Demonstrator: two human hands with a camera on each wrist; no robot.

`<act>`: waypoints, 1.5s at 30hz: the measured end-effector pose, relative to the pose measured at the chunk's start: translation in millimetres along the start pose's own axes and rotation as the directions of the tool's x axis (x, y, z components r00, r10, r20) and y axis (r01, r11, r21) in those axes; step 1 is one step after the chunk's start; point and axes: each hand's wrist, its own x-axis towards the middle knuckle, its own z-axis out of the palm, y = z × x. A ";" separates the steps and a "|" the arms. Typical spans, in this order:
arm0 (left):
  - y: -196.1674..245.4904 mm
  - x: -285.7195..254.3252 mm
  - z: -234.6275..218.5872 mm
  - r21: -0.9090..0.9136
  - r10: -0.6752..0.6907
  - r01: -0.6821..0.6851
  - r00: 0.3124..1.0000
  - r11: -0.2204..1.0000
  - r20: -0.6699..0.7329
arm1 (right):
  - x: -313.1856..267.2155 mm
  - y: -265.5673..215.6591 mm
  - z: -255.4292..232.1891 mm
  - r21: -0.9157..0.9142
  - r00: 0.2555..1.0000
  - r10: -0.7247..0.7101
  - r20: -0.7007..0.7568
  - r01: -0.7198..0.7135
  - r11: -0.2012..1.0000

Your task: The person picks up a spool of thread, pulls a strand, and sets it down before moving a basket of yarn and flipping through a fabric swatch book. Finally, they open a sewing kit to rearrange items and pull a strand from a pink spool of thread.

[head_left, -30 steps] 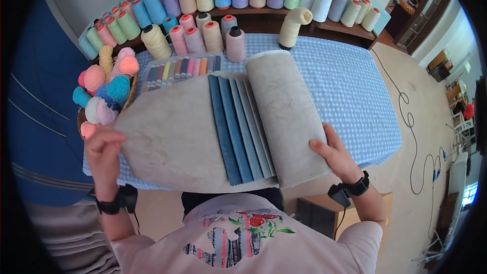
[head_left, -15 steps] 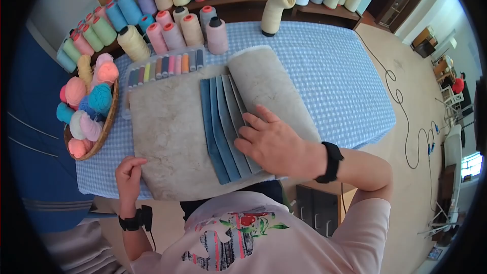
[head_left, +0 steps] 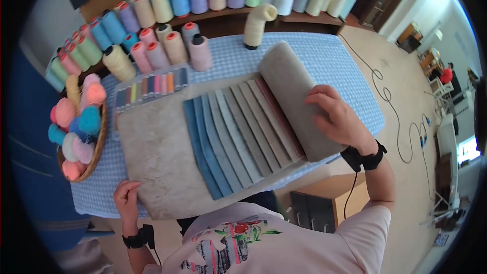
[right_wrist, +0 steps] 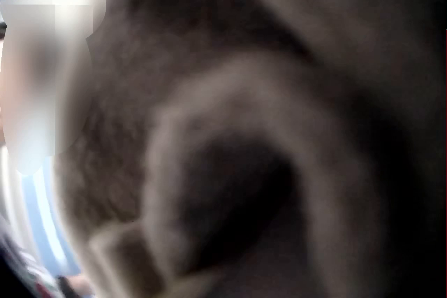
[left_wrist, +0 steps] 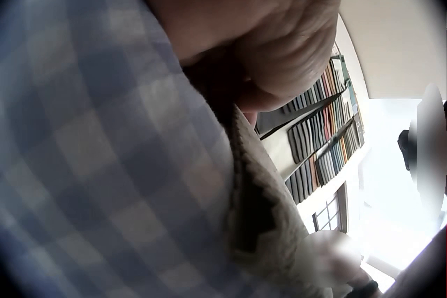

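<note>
A grey fabric sample book point(head_left: 157, 157) lies spread on the checked cloth, its middle showing overlapping swatches point(head_left: 228, 132) from blue through grey to dusky red. On its right side, a grey layer is folded over into a thick roll point(head_left: 299, 96). My left hand point(head_left: 127, 200) pinches the lower left edge of the cover; the left wrist view shows that hand point(left_wrist: 279, 39) at the fabric edge point(left_wrist: 269, 193). My right hand point(head_left: 345, 124) rests on the roll with its fingers loosely bent. Blurred grey folds point(right_wrist: 237, 95) fill most of the right wrist view.
A basket point(head_left: 99, 144) of yarn balls stands at the left. Behind the book are a clear box of small spools point(head_left: 152, 86), several thread cones point(head_left: 175, 48) and a bent cream cone point(head_left: 255, 28). Shelves of cones point(head_left: 213, 19) curve along the back.
My right hand has moved from the swatches to the right, onto the roll. More swatches now show, including grey, brownish and dusky red ones. My left hand remains at the cover's edge.
</note>
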 end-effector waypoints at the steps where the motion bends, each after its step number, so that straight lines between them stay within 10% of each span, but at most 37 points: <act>1: 0.6 -0.7 0.0 0.013 -0.006 0.006 1.000 1.000 -0.022 | -6.7 5.0 -3.8 -0.007 1.000 0.020 -0.005 -0.020 1.000; 3: 3.2 -0.6 -0.5 0.002 -0.040 0.040 0.999 0.999 0.001 | -18.7 13.9 -9.5 -0.108 0.966 0.253 0.061 -0.245 0.963; 8: -5.7 -2.8 -4.7 0.017 -0.107 0.107 0.994 0.994 0.006 | -42.9 45.1 2.3 -0.161 0.973 0.229 -0.041 -0.233 0.959; 10: -5.2 -3.5 -5.2 0.053 -0.095 0.095 0.995 0.994 0.003 | -40.8 31.4 15.9 -0.442 0.986 0.020 -0.166 -0.093 0.892; 14: -8.4 -5.6 -4.2 0.077 -0.076 0.079 0.996 0.994 -0.039 | -43.5 8.1 36.7 -0.605 0.999 0.044 -0.027 -0.051 0.794; 21: -13.4 -6.2 -8.1 0.078 -0.086 0.087 0.996 0.993 -0.020 | -49.9 46.2 -21.4 0.038 0.939 0.305 -0.157 -0.303 0.952; 25: -14.4 -6.1 -8.6 0.082 -0.079 0.082 0.996 0.993 -0.033 | -63.7 91.1 -35.1 -0.023 0.888 0.350 -0.298 -0.373 0.928; 28: -17.7 -6.7 -12.2 0.088 -0.094 0.095 0.995 0.992 -0.020 | -83.2 140.6 -23.6 -0.413 0.835 0.369 -0.407 -0.529 0.742; 31: -22.0 -7.0 -12.4 0.087 -0.105 0.107 0.994 0.990 -0.025 | -92.4 154.1 -9.0 -0.066 0.784 0.510 -0.355 -0.565 0.823; 39: -36.9 -7.1 -21.6 0.055 -0.153 0.152 0.988 0.987 0.015 | -95.7 123.3 1.8 -0.468 0.889 0.229 -0.395 -0.410 0.783; 45: -45.6 -7.7 -23.5 -0.005 -0.178 0.178 0.984 0.984 -0.002 | -99.6 138.3 5.0 -0.308 0.838 0.210 -0.503 -0.401 0.862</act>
